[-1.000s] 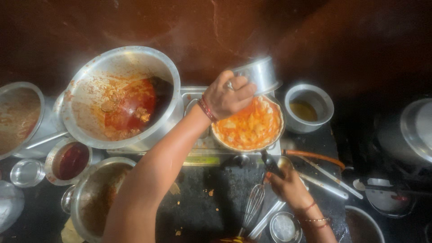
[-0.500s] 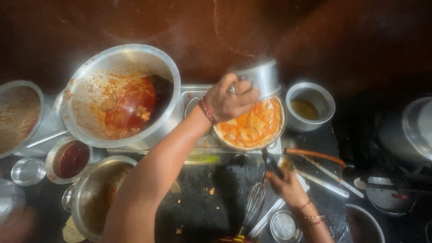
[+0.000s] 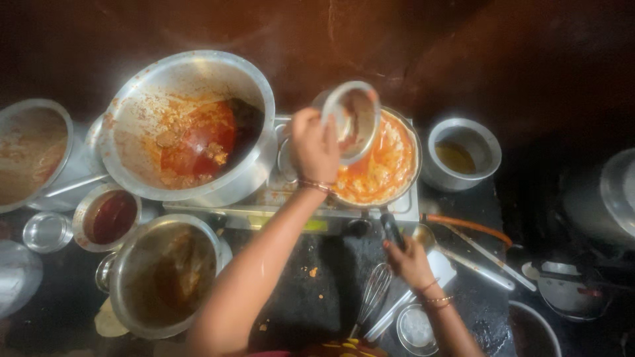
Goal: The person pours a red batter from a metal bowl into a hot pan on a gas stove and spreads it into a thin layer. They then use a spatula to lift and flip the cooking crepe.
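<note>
Two bare hands are seen over a crowded, dark cooktop. Nearest, a wire whisk [image 3: 374, 291] and a small steel lid [image 3: 416, 328] lie on the counter by the right forearm. At near left, a steel pot [image 3: 162, 276] with brownish contents is set, with a small bowl of dark red sauce [image 3: 106, 217] just beyond it. The right hand [image 3: 410, 263] is closed around the black pan handle [image 3: 391, 229]. Farther in, the frying pan [image 3: 387, 162], smeared with orange sauce, is seated on the right side of the stove [image 3: 278, 198]. The left hand [image 3: 316, 147] is gripped on the rim of a small steel bowl [image 3: 350, 120], held tilted above the pan. At far left, a large steel pot [image 3: 192, 125] with red gravy is placed; at far right, a small steel cup [image 3: 461, 152] holds yellowish liquid.
</note>
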